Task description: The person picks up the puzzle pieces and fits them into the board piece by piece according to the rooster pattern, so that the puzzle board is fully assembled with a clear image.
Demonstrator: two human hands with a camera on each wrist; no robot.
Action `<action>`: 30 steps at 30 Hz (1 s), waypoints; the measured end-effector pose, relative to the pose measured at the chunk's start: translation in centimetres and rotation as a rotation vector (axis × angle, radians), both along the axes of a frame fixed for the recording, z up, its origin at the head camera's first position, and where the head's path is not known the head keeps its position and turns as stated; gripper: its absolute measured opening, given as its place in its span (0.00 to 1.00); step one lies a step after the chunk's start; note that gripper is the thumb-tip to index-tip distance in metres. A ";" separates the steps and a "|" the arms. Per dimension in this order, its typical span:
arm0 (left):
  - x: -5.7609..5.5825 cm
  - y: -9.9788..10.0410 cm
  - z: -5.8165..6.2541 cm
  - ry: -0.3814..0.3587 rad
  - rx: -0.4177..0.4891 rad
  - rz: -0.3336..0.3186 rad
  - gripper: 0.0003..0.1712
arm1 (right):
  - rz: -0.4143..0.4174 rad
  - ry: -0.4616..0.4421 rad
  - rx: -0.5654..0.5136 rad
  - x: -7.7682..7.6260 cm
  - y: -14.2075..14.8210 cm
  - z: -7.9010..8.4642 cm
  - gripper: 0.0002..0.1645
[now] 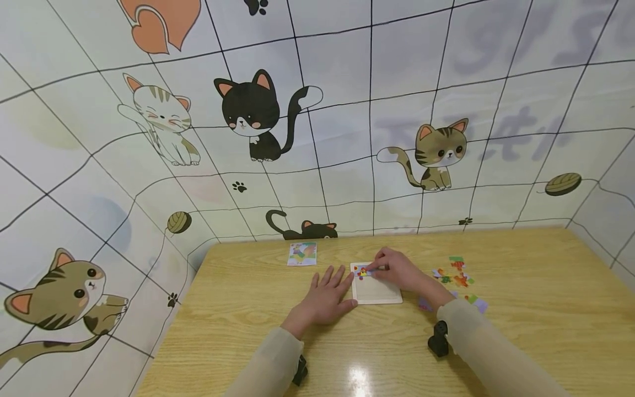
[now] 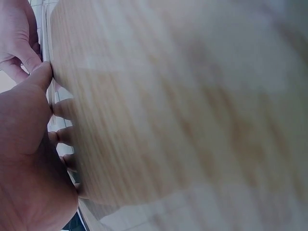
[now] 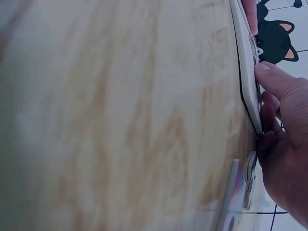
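Note:
A square wooden puzzle tray lies on the table, with a few joined colourful puzzle pieces in its upper left corner. My right hand reaches over the tray's upper edge and pinches a piece at that corner between thumb and fingers; the fingers hide most of that piece. Spread flat on the table, my left hand touches the tray's left edge with its thumb and fingertips. In the right wrist view, the right thumb is down at the tray's surface and the other fingers are curled.
Loose puzzle pieces lie in small groups right of the tray, some partly behind the right forearm. A square picture card sits at the back left of the wooden table. Behind stands a wall covering with printed cats.

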State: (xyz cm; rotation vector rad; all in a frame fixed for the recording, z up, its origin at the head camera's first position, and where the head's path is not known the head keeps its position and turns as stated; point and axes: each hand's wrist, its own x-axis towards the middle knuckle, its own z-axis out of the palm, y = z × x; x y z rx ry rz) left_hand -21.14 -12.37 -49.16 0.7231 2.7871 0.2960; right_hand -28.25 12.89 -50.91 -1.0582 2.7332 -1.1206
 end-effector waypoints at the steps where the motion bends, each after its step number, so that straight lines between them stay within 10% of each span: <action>1: 0.0 0.0 0.0 -0.002 -0.002 0.001 0.40 | -0.001 0.002 -0.002 0.0 0.0 0.0 0.09; 20: -0.7 -0.3 -1.4 -0.014 0.055 0.003 0.40 | 0.050 0.048 0.035 -0.2 0.1 0.0 0.10; 30: -0.1 -0.1 -0.1 -0.014 0.010 -0.002 0.40 | 0.071 0.113 0.055 0.0 0.1 0.0 0.11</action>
